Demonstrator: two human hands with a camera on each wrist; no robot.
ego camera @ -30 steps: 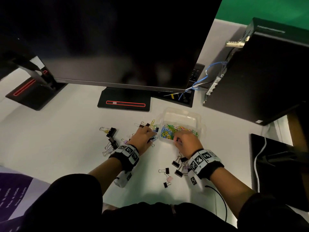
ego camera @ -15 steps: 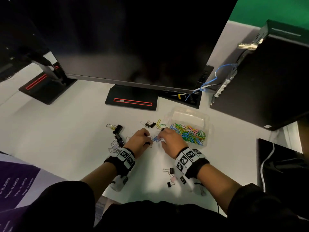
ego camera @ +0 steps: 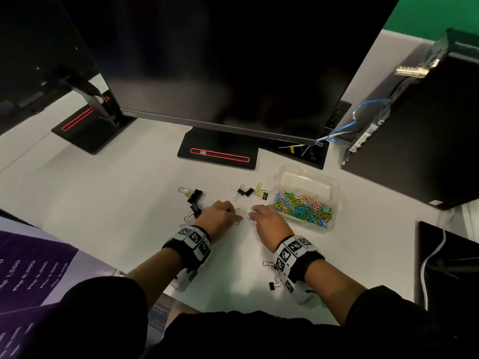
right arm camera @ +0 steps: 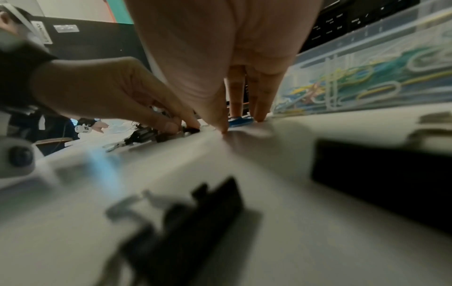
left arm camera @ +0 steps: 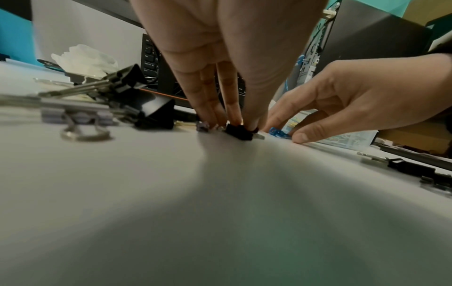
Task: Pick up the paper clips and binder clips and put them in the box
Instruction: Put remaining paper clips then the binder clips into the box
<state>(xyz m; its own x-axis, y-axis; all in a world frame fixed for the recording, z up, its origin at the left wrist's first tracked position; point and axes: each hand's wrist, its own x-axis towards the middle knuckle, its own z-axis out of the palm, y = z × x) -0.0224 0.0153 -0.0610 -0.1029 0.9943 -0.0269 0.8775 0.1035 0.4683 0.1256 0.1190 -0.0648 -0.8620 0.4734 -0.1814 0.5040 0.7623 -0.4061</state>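
1. nearest the person, a few small binder clips [ego camera: 274, 285] are lying on the white desk [ego camera: 124, 211], just beside the right wrist band; in the right wrist view they are showing as dark blurs [right arm camera: 186, 228].
2. the left hand [ego camera: 220, 216] is reaching down to the desk, its fingertips [left arm camera: 234, 118] closing in a pinch on a small black binder clip [left arm camera: 239, 131] that is sitting on the surface.
3. the right hand [ego camera: 269, 224] is hovering just beside the left, fingers fairly straight and pointing down, its fingertips [right arm camera: 259, 116] touching the desk around a small blue clip [right arm camera: 240, 121]; whether it is actually gripping that clip cannot be told.
4. to the left of the left hand, a cluster of larger binder clips [ego camera: 193, 203] with silver handles is lying on the desk, close up in the left wrist view [left arm camera: 127, 96].
5. a little farther, more black binder clips and a yellow paper clip [ego camera: 258, 189] are lying between the hands and the monitor base.
6. to the right of these, the clear plastic box [ego camera: 334, 187] is sitting open on the desk, holding a heap of coloured paper clips [ego camera: 303, 207]; it is standing just beside the right hand.
7. farthest back, a dark monitor [ego camera: 233, 60] is standing on its base, with a black computer case [ego camera: 420, 141] and blue cables off to the right.
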